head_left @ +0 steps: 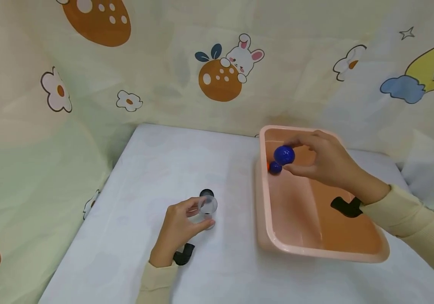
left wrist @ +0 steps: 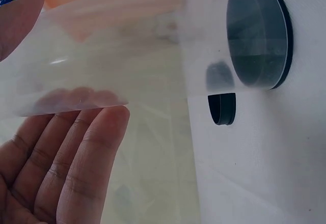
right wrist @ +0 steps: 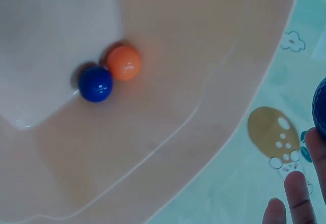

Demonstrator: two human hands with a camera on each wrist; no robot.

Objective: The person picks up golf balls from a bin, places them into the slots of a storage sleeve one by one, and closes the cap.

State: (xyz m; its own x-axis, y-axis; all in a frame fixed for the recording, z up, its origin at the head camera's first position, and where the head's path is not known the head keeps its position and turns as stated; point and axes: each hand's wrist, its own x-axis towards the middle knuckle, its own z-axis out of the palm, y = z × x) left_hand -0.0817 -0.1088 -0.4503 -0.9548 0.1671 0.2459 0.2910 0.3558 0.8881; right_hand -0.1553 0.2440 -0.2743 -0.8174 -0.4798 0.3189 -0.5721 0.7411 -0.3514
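Observation:
My left hand [head_left: 180, 226] grips a clear plastic tube [left wrist: 127, 51] by its upper part, thumb on one side and fingers on the other. The tube stands upright on the table, with a black base [left wrist: 289, 35] at its lower end. A black cap [head_left: 207, 193] lies on the tabletop just behind it. Over the far left part of a pink basin [head_left: 266, 202], my right hand [head_left: 327, 160] pinches a dimpled blue golf ball [head_left: 284, 155] between thumb and fingers. In the right wrist view only an edge of this ball shows.
Inside the basin, a blue ball [right wrist: 95, 84] and an orange ball [right wrist: 124, 62] lie side by side in a far corner. The basin sits on the right of the white-covered table [head_left: 126, 198]. A printed cloth [head_left: 164, 63] hangs behind and on the left.

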